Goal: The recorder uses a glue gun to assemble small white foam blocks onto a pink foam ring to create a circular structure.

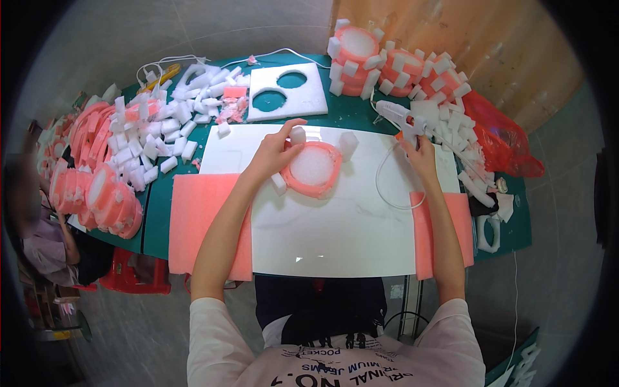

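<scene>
On the white board (335, 238) in front of me lies a rounded pink foam piece (332, 184) with a white round middle (314, 162). White foam blocks stand at its sides, one (348, 146) at the upper right and another (278, 184) at the lower left. My left hand (276, 153) is at its upper left, thumb and forefinger closed around a small white foam block (297, 135) at the piece's edge. To the right, my right hand (420, 157) grips a white hot glue gun (401, 116), held apart from the foam piece. Its cord hangs in a loop.
Pink foam sheets (209, 222) lie under the board's sides. Loose white foam blocks (171, 129) pile up at left, beside stacked pink pieces (97, 193). A white foam panel (300, 100) with two holes, finished-looking pink pieces (356, 64) and a red bag (500, 138) lie behind. Another person (48, 251) sits at far left.
</scene>
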Demonstrator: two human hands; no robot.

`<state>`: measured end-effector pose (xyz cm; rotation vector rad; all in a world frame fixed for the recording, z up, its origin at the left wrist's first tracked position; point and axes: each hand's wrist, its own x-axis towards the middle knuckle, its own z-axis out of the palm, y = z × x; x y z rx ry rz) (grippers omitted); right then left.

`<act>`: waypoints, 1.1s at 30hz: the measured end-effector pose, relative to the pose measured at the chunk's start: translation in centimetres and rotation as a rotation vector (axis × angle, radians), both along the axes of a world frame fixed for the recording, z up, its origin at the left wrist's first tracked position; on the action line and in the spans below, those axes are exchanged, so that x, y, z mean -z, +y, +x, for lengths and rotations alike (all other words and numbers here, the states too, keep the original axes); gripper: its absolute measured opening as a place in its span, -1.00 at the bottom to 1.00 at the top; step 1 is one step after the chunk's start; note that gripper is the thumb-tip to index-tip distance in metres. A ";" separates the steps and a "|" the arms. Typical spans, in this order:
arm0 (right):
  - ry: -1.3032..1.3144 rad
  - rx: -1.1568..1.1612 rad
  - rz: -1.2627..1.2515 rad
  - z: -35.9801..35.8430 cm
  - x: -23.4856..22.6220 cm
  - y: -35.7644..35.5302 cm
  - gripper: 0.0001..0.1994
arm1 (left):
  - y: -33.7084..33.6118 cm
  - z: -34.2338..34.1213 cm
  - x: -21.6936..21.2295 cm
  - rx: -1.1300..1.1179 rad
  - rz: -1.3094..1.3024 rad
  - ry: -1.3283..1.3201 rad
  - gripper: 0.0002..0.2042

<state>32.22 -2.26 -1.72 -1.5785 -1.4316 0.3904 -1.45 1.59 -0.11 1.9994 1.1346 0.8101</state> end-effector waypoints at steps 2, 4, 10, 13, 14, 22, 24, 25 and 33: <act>-0.001 -0.012 0.026 -0.3 0.6 0.2 -0.61 | 0.1 -0.1 0.0 0.007 -0.003 -0.038 -0.54; -0.001 -0.023 0.050 -0.5 0.6 0.2 -0.60 | 0.1 -0.3 -0.1 0.010 -0.040 -0.067 -0.50; -0.083 0.015 -0.034 -1.2 -0.3 -0.2 -0.61 | 0.4 -0.9 -0.5 -0.051 -0.082 -0.076 -0.46; -0.154 0.047 -0.092 -1.6 -0.6 -0.4 -0.59 | 0.9 -1.0 0.0 -0.120 -0.107 -0.158 -0.45; -0.178 0.049 -0.054 -1.5 -0.5 -0.5 -0.57 | 1.4 -0.9 0.7 -0.118 -0.105 -0.162 -0.45; -0.213 0.048 -0.161 -1.5 -1.8 -1.1 -0.57 | 2.5 -1.2 2.0 -0.154 -0.381 -0.767 -0.52; -0.248 0.008 -0.068 -1.7 -1.9 -1.6 -0.55 | 2.3 -1.2 1.8 -0.190 -0.408 -0.811 -0.52; -0.252 0.005 -0.065 -1.8 -2.0 -1.8 -0.55 | 2.3 -1.2 1.7 -0.225 -0.438 -0.852 -0.51; -0.830 0.198 0.179 -3.2 -1.2 -6.2 -0.53 | 1.7 -1.2 0.3 -0.306 -0.520 -0.962 -0.52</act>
